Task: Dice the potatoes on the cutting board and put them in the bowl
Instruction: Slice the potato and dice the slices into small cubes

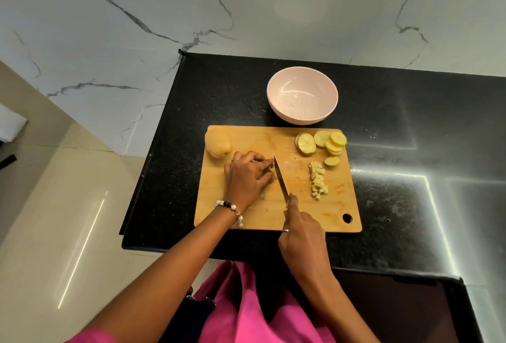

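hands: left [250, 175] pins potato, right [301, 229] grips knife [281, 178] | bowl [302, 101] empty

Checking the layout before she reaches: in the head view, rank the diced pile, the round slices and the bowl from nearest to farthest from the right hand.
1. Diced pile, on the board, just right of the knife.
2. Round slices, at the board's far right corner.
3. Bowl, beyond the board.

Right hand grips the knife.

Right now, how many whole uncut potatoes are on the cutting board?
1: the whole potato lies at the board's far left corner. The left hand covers a piece being cut, so what is under it cannot be seen fully.
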Demonstrator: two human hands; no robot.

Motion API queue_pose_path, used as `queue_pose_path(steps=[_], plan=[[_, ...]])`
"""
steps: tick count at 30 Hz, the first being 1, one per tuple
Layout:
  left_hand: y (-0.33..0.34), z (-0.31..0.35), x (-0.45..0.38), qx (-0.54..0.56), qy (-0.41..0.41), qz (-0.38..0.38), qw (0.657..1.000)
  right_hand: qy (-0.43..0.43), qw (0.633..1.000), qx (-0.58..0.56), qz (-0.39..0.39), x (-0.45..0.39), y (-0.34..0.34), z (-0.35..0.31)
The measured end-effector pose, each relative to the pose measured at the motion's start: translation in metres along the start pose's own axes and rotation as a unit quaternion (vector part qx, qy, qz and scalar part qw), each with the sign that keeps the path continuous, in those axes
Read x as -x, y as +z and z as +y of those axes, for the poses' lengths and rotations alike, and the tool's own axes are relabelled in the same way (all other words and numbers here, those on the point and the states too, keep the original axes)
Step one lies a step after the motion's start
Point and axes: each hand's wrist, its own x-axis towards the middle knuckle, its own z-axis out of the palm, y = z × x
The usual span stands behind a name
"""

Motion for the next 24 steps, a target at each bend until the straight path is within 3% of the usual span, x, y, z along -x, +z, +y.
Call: queue_pose_path(steps=[13,19,24], plan=[[0.004,-0.005,-0.005,0.068,-0.018,0.013,0.997,0.011,0.993,0.114,-0.01,-0.036,0.001,-0.033],[0.008,-0.01,-0.003,0.091,-0.01,0.042,0.995,-0.01,0.99,0.132,-0.036,0.018,0.013,-0.014],[0.009,-0.011,-0.004,0.117,-0.023,0.04,0.992,0.022,0.996,0.058,-0.066,0.02,-0.01,-0.011]])
